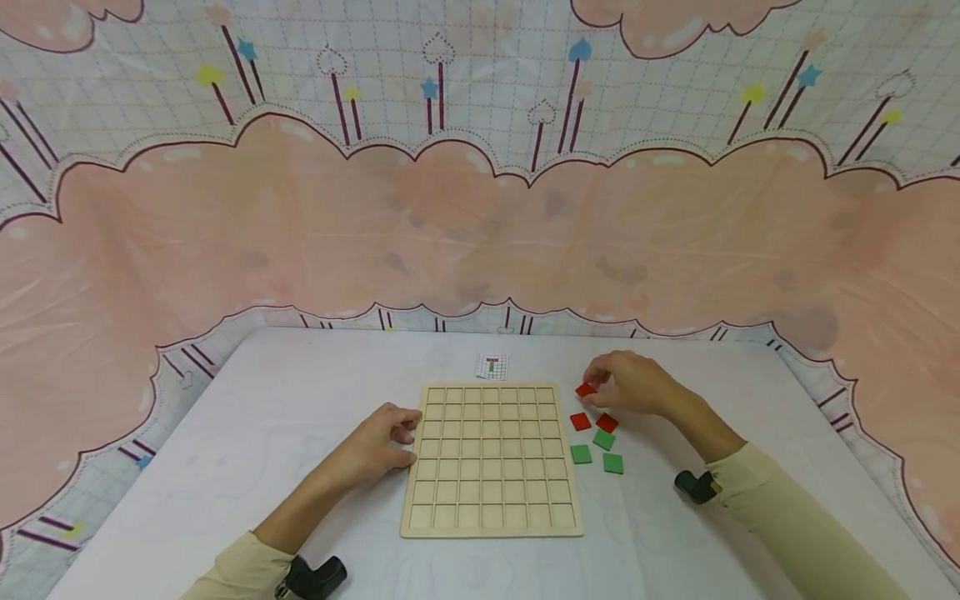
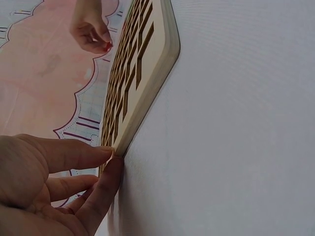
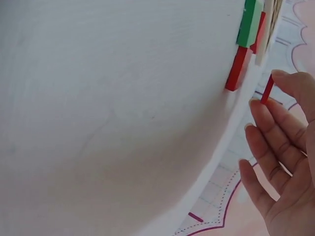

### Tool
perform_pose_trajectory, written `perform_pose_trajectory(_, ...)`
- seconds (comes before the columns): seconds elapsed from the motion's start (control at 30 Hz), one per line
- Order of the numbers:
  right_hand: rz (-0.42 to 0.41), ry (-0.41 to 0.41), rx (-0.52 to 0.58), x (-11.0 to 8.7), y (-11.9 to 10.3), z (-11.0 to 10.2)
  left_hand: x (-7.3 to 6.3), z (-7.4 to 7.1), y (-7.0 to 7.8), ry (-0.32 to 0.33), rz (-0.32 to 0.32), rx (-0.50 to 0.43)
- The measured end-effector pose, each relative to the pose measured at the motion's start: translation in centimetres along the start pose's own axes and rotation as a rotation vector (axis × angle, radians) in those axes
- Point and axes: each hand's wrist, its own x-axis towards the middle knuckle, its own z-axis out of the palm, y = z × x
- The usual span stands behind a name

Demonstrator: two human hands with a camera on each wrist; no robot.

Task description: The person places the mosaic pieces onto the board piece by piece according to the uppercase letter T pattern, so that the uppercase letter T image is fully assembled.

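Off the far right corner of the wooden grid board (image 1: 491, 458), right hand (image 1: 632, 382) pinches a red tile (image 1: 585, 389); left hand (image 1: 375, 445), fingers relaxed, tips touching the board's left edge.

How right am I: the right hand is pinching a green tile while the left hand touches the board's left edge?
One thing is off: the right hand is pinching a red tile, not a green one, as the right wrist view shows. The left hand does touch the left edge of the board.
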Motion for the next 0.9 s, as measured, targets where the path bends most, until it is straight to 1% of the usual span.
perform_pose_trajectory(0.27,-0.041,-0.004,0.021,0.0,-0.5,-0.3,0.2,0.0,-0.2,-0.007,0.002,0.009)
perform_pose_trajectory(0.57,-0.088,-0.006,0.046,0.1,-1.8,-0.6,0.1,-0.2,0.0,-0.019,0.008,0.005)
perform_pose_trajectory(0.77,-0.104,0.002,0.056,0.2,-2.8,-0.8,0.2,-0.2,-0.1,-0.022,0.006,-0.004)
perform_pose_trajectory(0.9,-0.103,-0.003,0.068,0.5,-3.2,-0.8,0.1,-0.1,0.0,-0.024,-0.006,-0.005)
